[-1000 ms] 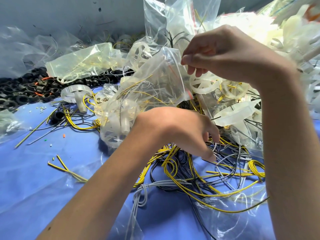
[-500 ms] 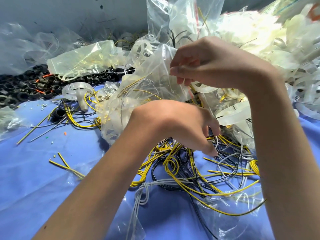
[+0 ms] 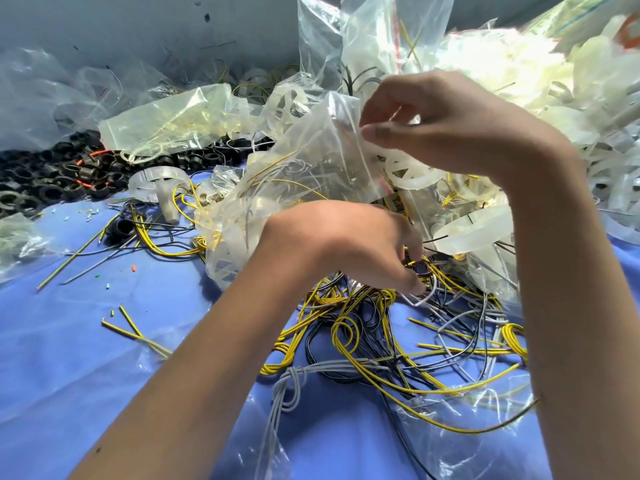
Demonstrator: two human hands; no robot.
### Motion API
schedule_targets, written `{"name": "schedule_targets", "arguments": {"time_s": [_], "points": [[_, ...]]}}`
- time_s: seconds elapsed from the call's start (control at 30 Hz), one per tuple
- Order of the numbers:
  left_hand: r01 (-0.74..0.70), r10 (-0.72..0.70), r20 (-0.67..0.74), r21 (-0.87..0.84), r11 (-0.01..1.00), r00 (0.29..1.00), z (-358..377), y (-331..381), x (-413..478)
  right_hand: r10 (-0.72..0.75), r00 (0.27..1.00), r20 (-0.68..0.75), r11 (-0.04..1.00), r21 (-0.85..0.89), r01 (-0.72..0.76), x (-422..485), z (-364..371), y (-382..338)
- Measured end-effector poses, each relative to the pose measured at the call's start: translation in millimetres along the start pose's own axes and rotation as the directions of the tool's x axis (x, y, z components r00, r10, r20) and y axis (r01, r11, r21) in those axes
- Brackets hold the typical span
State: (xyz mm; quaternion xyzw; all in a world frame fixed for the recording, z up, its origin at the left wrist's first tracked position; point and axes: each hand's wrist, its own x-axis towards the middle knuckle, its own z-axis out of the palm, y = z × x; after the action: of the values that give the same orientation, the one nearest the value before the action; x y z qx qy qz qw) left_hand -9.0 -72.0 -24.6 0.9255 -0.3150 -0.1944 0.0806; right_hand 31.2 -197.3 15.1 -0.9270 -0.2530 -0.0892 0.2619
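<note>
Scuffed grey wall (image 3: 104, 26) behind a blue-covered work surface (image 3: 62, 358), bright light from the upper right.

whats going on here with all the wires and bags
A person is sorting parts on a blue sheet. The right hand pinches the top edge of a clear plastic bag and holds it up. The left hand reaches down into a tangle of yellow, black and grey wires and seems to pinch a grey wire. Black rings lie piled at the far left.
</note>
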Motion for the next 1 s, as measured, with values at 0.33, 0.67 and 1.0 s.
{"name": "schedule_targets", "arguments": {"time_s": [0.33,0.67,1.0], "points": [[0.085,-0.047,-0.301,0.112,0.990,0.952,-4,-17,9,0.081,0.936,0.344,0.997,-0.045,-0.069,-2,-1,9],[-0.032,0.032,-0.223,0.005,0.999,0.974,5,-10,14,0.086,0.949,0.303,0.991,-0.121,-0.051,-3,0,11],[-0.253,0.255,-0.173,0.034,0.967,0.951,29,26,25,0.068,0.947,0.315,0.996,-0.078,-0.046,-11,-13,5]]}}
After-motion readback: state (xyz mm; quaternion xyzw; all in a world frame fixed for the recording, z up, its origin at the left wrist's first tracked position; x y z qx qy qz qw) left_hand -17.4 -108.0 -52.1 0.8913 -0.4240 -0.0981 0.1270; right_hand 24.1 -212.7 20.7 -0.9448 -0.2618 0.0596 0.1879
